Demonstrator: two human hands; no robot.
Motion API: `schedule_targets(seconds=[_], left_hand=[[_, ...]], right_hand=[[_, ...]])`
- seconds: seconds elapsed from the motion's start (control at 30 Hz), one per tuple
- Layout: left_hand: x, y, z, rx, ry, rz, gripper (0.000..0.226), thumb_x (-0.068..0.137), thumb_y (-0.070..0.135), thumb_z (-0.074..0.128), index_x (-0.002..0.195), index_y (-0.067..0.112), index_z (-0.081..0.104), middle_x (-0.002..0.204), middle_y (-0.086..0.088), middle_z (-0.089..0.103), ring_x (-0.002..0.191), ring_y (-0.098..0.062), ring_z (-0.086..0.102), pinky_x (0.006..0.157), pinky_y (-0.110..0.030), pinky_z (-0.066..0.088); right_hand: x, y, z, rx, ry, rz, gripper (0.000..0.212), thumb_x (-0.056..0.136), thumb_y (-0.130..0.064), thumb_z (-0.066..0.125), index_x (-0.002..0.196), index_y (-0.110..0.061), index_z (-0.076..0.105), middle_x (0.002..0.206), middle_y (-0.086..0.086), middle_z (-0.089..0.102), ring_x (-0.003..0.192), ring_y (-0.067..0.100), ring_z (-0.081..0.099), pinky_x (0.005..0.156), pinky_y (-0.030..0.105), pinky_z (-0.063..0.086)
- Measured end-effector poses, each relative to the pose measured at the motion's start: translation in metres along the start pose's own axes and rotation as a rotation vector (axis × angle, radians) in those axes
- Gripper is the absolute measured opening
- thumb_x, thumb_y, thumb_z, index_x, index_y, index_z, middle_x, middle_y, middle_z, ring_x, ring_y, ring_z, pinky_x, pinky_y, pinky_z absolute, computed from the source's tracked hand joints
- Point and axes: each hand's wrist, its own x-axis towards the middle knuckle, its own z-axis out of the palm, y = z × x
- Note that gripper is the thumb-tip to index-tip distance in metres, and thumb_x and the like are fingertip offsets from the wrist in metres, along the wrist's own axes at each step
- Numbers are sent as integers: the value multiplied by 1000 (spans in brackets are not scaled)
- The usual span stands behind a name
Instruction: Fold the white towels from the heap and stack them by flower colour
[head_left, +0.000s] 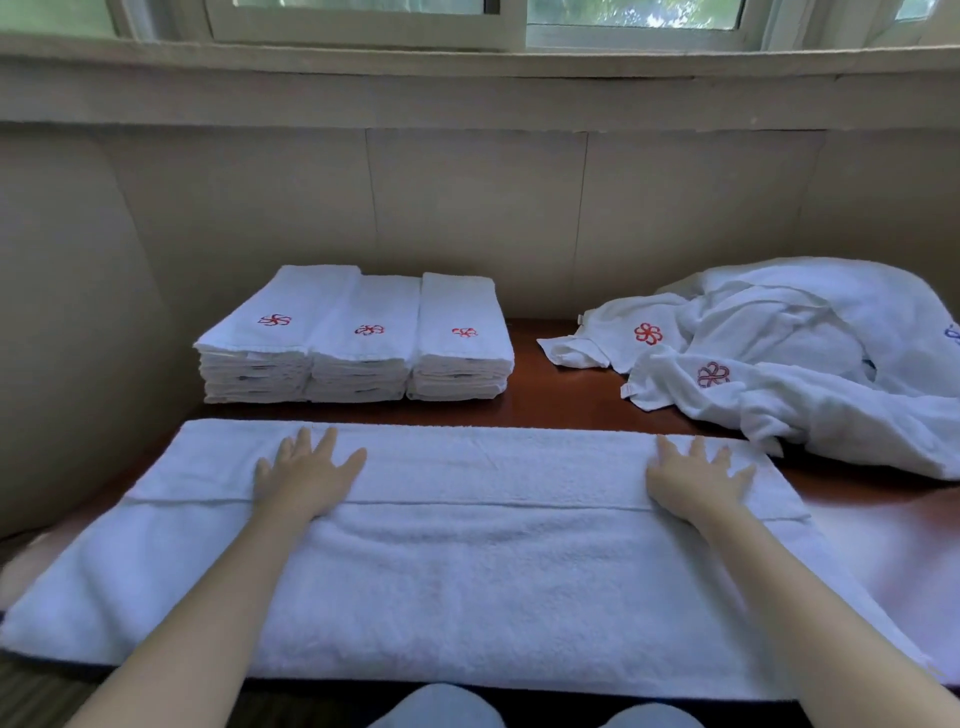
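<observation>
Free room on the table and what blocks it

A bare strip of table (561, 400) lies open between the three folded stacks (358, 338) at the back left and the heap (810, 353) at the back right. The spread towel (467, 561) covers the whole near side, and the wall (478, 218) closes the back.

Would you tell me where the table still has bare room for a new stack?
Bare wood table shows between the folded stacks and the heap, behind the spread towel. A thin strip lies right of that towel, under the heap's edge. The front is covered.
</observation>
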Motion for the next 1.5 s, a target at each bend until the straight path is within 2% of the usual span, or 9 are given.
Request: schedule_targets(seconds=[0.23, 0.5, 0.77, 0.9, 0.97, 1.03, 1.13, 1.27, 1.5], left_hand=[[5, -57, -9, -24, 10, -78, 61, 96, 60, 14, 152, 37, 4, 161, 0, -2, 148, -20, 2, 117, -46, 2], [9, -129, -20, 47, 128, -98, 51, 102, 44, 19, 151, 30, 21, 160, 1, 11, 147, -14, 6, 117, -49, 2], [-95, -130, 8, 0, 2, 619, 61, 85, 74, 21, 142, 54, 12, 155, 21, 4, 145, -2, 3, 116, -24, -3], [-122, -153, 8, 259, 337, 832, 78, 68, 54, 67, 137, 33, 39, 136, -3, 54, 121, -17, 56, 96, -38, 48], [-123, -163, 6, 209, 538, 905, 50, 82, 44, 59, 126, 23, 46, 110, -8, 69, 96, -21, 70, 75, -32, 57], [-123, -169, 4, 167, 675, 938, 34, 99, 43, 34, 117, 19, 50, 93, -9, 72, 79, -20, 72, 65, -27, 57], [-121, -173, 2, 139, 738, 913, 23, 96, 23, 38, 104, 14, 57, 81, -7, 72, 69, -19, 71, 63, -24, 54], [-111, -188, -26, -126, 682, 523, 36, 72, 4, 43, 91, 8, 74, 90, -1, 74, 82, -18, 71, 72, -23, 47], [-50, -200, -78, -948, 317, 112, 21, 82, -5, 64, 81, 13, 74, 82, -2, 73, 77, -10, 64, 69, -21, 48]], right_hand=[[-51, -153, 27, 9, 6, -571, 55, 97, -56, 17, 150, -41, 11, 161, 0, -2, 147, 31, -6, 114, 57, -1], [-40, -170, 33, 22, 4, -574, 56, 95, -60, 15, 148, -44, 15, 161, -4, 5, 147, 27, 1, 114, 57, 2], [-102, -182, 20, -13, 205, -1110, 28, 97, -29, 41, 119, -25, 58, 126, -3, 56, 116, 21, 51, 94, 29, 39], [-173, -202, 31, -56, -213, -1386, 71, 84, -64, 51, 145, -36, 28, 156, 0, 18, 144, 19, 10, 118, 42, 7], [-199, -208, 41, -155, -181, -1448, 75, 83, -64, 53, 144, -32, 24, 154, 5, 17, 141, 22, 11, 115, 49, 10], [-213, -212, 40, -93, 36, -1435, 41, 93, -41, 47, 126, -18, 40, 130, 7, 43, 122, 28, 40, 95, 42, 38], [-215, -211, 28, -44, 150, -1340, 22, 92, -17, 41, 114, -15, 39, 106, 4, 49, 95, 28, 51, 68, 39, 42], [-204, -196, 19, -143, 99, -1164, 50, 79, -11, 52, 123, -19, 30, 112, 4, 44, 97, 27, 50, 64, 34, 36], [-114, -183, -40, 30, 135, -698, 14, 91, -13, 47, 96, -21, 57, 105, 3, 58, 95, 26, 58, 70, 30, 44]])
